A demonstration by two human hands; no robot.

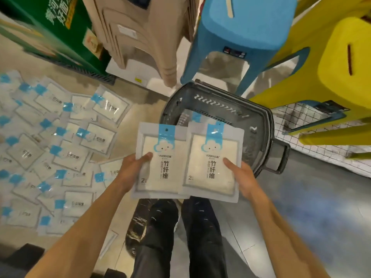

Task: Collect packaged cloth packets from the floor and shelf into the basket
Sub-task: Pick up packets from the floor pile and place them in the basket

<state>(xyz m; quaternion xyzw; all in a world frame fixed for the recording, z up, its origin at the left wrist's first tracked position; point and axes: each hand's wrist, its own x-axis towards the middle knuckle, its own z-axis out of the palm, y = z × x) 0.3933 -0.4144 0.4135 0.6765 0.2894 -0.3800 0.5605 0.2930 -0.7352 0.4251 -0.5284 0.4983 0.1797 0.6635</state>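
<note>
White cloth packets fill both grips: my left hand pinches one packet, my right hand another. Just beyond them sits the grey basket; left of my grip, more packets litter the floor.

Far side: green carton left, then beige stool, blue stool, yellow stools right.
</note>
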